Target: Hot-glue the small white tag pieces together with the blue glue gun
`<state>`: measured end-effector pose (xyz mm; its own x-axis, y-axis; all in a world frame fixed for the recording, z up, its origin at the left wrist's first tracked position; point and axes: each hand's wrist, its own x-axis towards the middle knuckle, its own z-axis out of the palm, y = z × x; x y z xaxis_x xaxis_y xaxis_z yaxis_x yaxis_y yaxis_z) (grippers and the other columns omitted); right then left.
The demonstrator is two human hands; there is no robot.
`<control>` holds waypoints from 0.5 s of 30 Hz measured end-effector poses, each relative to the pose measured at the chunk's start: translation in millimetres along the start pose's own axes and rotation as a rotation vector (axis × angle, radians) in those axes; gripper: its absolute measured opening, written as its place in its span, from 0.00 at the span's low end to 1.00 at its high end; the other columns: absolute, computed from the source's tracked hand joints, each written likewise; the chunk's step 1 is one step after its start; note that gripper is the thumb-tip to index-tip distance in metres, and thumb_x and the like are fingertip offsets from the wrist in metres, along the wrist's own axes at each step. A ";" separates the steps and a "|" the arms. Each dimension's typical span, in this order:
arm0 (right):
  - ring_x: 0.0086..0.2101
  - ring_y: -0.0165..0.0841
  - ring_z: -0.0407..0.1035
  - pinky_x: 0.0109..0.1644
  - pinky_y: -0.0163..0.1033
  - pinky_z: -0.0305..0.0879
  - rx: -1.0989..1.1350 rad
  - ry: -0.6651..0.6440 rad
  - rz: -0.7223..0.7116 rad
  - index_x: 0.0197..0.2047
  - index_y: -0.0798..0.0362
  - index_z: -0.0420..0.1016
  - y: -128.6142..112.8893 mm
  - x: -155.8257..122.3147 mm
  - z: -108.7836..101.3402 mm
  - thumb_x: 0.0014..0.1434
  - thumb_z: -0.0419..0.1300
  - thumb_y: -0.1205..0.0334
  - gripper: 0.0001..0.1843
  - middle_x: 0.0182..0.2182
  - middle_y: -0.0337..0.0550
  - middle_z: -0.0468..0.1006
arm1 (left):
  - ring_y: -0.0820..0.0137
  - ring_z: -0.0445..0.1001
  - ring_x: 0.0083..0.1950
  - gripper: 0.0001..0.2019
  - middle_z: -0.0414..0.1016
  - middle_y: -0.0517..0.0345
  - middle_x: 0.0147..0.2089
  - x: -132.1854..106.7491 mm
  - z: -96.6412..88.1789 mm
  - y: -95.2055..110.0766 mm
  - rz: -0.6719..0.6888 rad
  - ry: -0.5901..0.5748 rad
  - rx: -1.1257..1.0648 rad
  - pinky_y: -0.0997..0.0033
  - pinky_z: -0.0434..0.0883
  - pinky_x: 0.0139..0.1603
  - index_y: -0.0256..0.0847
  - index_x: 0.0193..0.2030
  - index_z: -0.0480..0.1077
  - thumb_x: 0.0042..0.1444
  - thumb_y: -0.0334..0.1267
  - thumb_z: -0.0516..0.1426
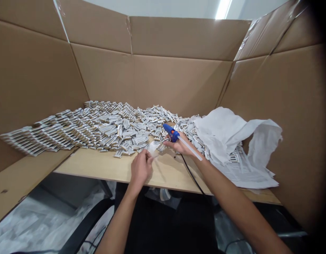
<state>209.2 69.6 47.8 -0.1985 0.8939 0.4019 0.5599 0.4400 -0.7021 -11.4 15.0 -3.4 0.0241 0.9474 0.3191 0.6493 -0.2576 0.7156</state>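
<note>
My right hand (179, 144) is closed round a blue glue gun (172, 132) with a clear glue stick (190, 148) poking out of its back and a black cord (191, 176) trailing off the table edge. My left hand (140, 167) pinches a small white flat piece (153, 148) just in front of the gun's nozzle, low over the wooden tabletop (104, 165).
A big heap and neat rows of small white printed pieces (80, 128) cover the back and left of the table. Crumpled white printed sheets (231, 141) lie on the right. Tall cardboard walls (178, 81) enclose the table. A black chair (83, 225) and plastic wrap lie below.
</note>
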 end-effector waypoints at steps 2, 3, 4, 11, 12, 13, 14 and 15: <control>0.32 0.35 0.68 0.38 0.38 0.63 0.021 -0.034 -0.024 0.37 0.54 0.76 -2.1 -2.2 4.0 0.52 0.70 0.51 0.17 0.31 0.40 0.77 | 0.64 0.74 0.34 0.03 0.77 0.57 0.32 1.0 5.6 -2.9 -0.009 0.020 -0.199 0.69 0.63 0.36 0.42 0.33 0.69 0.59 0.33 0.58; 0.32 0.35 0.68 0.38 0.38 0.63 0.024 -0.053 -0.042 0.37 0.54 0.75 -2.9 -3.5 6.4 0.52 0.70 0.51 0.17 0.31 0.40 0.76 | 0.65 0.74 0.33 0.04 0.76 0.57 0.31 2.1 8.2 -3.9 -0.010 0.026 -0.305 0.69 0.64 0.36 0.41 0.34 0.70 0.59 0.36 0.58; 0.32 0.34 0.68 0.38 0.38 0.62 0.020 -0.070 -0.059 0.37 0.54 0.74 -3.5 -4.7 9.2 0.53 0.69 0.51 0.16 0.31 0.39 0.76 | 0.65 0.74 0.33 0.05 0.76 0.56 0.31 3.4 10.4 -4.4 -0.015 0.039 -0.399 0.70 0.65 0.36 0.41 0.34 0.71 0.59 0.38 0.59; 0.29 0.30 0.61 0.34 0.35 0.58 0.071 -0.172 -0.120 0.36 0.53 0.69 -2.2 -7.5 30.1 0.54 0.68 0.53 0.16 0.29 0.34 0.70 | 0.64 0.74 0.40 0.11 0.74 0.52 0.37 6.2 12.8 3.9 0.084 0.136 -0.441 0.70 0.69 0.40 0.40 0.33 0.72 0.61 0.45 0.58; 0.29 0.29 0.61 0.33 0.34 0.58 0.098 -0.173 -0.103 0.36 0.53 0.69 -1.4 -7.3 31.9 0.53 0.69 0.52 0.17 0.28 0.34 0.69 | 0.63 0.73 0.43 0.10 0.73 0.51 0.39 6.1 12.4 4.7 0.100 0.171 -0.406 0.69 0.69 0.42 0.40 0.32 0.72 0.61 0.44 0.58; 0.29 0.29 0.60 0.32 0.34 0.57 0.119 -0.171 -0.088 0.35 0.52 0.68 -0.6 -7.1 33.1 0.53 0.70 0.52 0.17 0.28 0.34 0.68 | 0.62 0.73 0.45 0.10 0.73 0.51 0.40 5.9 12.3 4.9 0.110 0.188 -0.387 0.70 0.69 0.42 0.41 0.32 0.72 0.61 0.43 0.58; 0.29 0.29 0.60 0.32 0.34 0.57 0.132 -0.168 -0.084 0.35 0.52 0.68 0.0 -7.1 33.8 0.53 0.70 0.51 0.18 0.28 0.34 0.68 | 0.63 0.73 0.44 0.10 0.72 0.52 0.39 5.8 12.5 4.6 0.114 0.178 -0.391 0.70 0.68 0.41 0.41 0.32 0.71 0.61 0.44 0.58; 0.29 0.29 0.61 0.32 0.34 0.58 0.138 -0.168 -0.089 0.35 0.53 0.68 0.2 -7.1 34.0 0.53 0.70 0.51 0.18 0.28 0.34 0.69 | 0.64 0.72 0.42 0.10 0.72 0.53 0.37 5.6 13.0 3.9 0.115 0.147 -0.417 0.71 0.68 0.40 0.41 0.32 0.70 0.61 0.44 0.57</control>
<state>183.4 66.3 24.9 -0.3797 0.8477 0.3705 0.4213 0.5150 -0.7465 1.1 21.8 -6.9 -0.0498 0.8790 0.4743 0.2865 -0.4424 0.8498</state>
